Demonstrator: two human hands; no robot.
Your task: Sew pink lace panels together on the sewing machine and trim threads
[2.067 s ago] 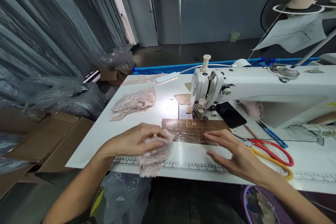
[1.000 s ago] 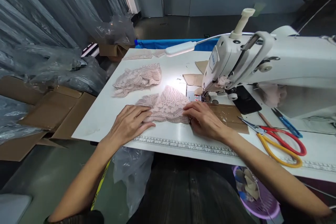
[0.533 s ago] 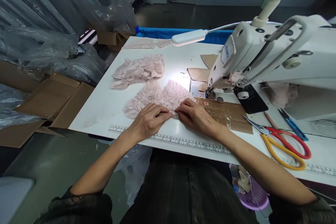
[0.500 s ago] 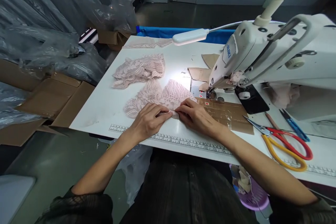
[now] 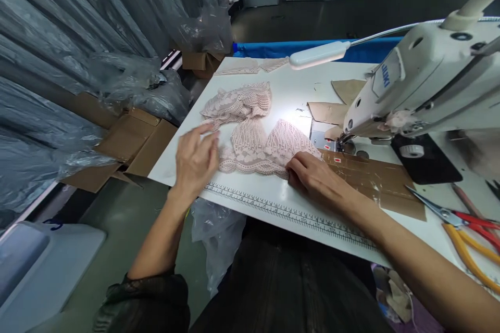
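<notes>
A pale pink lace piece (image 5: 253,162) lies on the white table, with two pointed cup shapes along its far side and a scalloped band along its near edge. The fingers of my right hand (image 5: 314,176) pinch the right end of that band. Raised at the left end of the lace, my left hand (image 5: 195,158) has its fingers apart and holds nothing; it is slightly blurred. Just beyond lies a crumpled bundle of similar lace (image 5: 240,101). More flat lace pieces (image 5: 242,66) rest at the table's far edge.
A white sewing machine (image 5: 414,78) stands at the right, a lamp (image 5: 320,55) reaching over the table. Scissors (image 5: 449,216) lie beside brown card (image 5: 390,179). A printed ruler (image 5: 281,210) follows the near edge. Cardboard boxes (image 5: 152,140) stand on the floor at left.
My left hand has let go of the lace band and moved left, opening. The band now lies spread out, while my right hand still pinches its right end. The view has shifted left.
</notes>
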